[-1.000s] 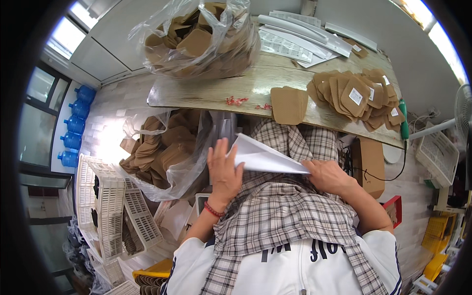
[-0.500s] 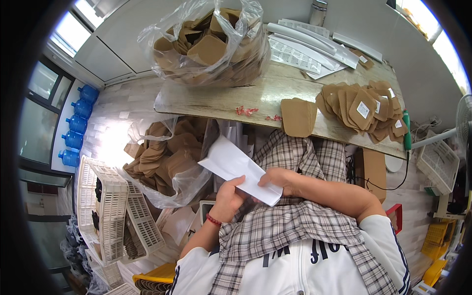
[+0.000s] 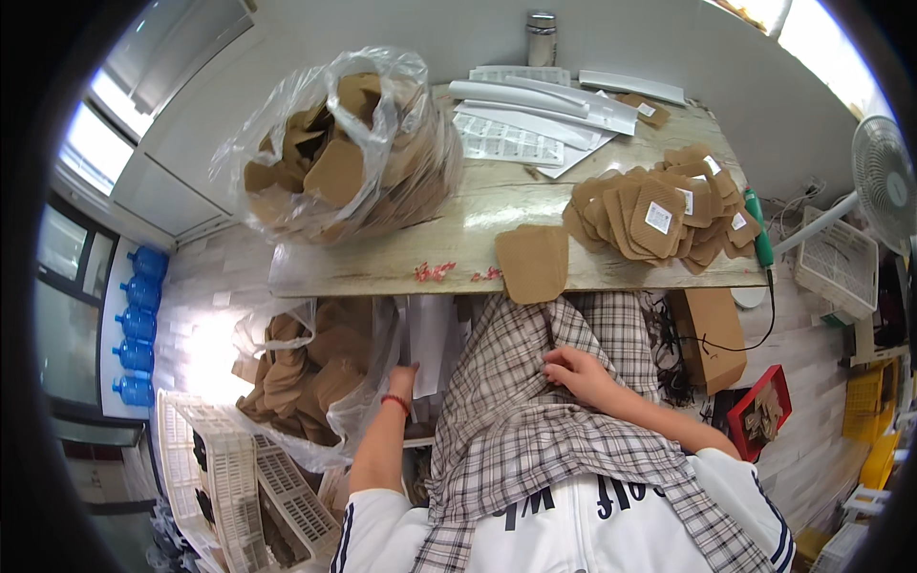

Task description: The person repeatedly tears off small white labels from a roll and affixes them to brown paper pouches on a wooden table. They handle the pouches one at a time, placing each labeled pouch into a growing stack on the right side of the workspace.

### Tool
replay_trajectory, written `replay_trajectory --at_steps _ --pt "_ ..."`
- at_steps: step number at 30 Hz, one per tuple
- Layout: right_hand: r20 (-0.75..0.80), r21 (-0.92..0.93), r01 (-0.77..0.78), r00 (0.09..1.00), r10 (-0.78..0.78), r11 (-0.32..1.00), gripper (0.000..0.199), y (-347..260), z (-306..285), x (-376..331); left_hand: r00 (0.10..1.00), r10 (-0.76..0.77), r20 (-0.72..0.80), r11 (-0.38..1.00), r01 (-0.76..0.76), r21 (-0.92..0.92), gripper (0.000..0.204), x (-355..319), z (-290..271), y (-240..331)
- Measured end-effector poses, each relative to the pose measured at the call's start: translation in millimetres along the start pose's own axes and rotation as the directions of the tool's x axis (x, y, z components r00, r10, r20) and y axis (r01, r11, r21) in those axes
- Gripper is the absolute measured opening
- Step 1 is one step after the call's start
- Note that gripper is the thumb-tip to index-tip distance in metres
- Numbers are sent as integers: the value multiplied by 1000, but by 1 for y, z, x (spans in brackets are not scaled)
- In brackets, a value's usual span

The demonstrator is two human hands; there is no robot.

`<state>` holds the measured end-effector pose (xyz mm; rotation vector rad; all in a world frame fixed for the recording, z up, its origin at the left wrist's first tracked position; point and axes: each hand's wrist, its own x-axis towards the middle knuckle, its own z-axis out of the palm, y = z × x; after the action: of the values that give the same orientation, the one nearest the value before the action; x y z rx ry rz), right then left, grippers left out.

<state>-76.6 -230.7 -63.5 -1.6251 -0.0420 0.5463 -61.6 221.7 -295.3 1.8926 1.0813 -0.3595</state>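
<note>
**Left hand (image 3: 401, 382) at the white paper (image 3: 432, 346), right hand (image 3: 579, 378) loose over the lap**

Left of centre in the frame, below the front edge of the pale desk (image 3: 373, 268): the white paper, long and upright in the picture, with the left hand at the lower left edge. Fingertips partly hidden; impossible to tell whether grasping or merely touching. Around the left wrist, a red bracelet (image 3: 394, 403). Just right of centre, over the checked apron (image 3: 535, 420): the right hand, released, fingers half bent, nothing visible between them.

Left of the paper, a lower clear bag (image 3: 368, 409) full of brown pieces (image 3: 325, 387). In the upper left, on the desk, a larger clear bag (image 3: 435, 181), likewise full of brown cardboard. At the middle of the front edge, a small brown stack (image 3: 532, 265), slightly overhanging; just left of that, red scraps (image 3: 435, 272). Right of the stack, a heap of brown cardboard (image 3: 621, 220) with white labels. At the desk's right end, a green tool (image 3: 759, 229) with a black cable. Along the back, printed sheets (image 3: 506, 141) and a metal flask (image 3: 542, 40).
</note>
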Motion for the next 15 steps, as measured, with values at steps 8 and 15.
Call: replay_trajectory --at_steps 8,15 --pt "-167 -754 313 759 -630 578 17 6 -56 -31 362 916 -174 393 -897 201 31 -189 8 229" --pt "-149 -762 349 725 -673 545 14 5 -56 -21 -269 962 -43 -237 -903 360 26 -204 86 445"
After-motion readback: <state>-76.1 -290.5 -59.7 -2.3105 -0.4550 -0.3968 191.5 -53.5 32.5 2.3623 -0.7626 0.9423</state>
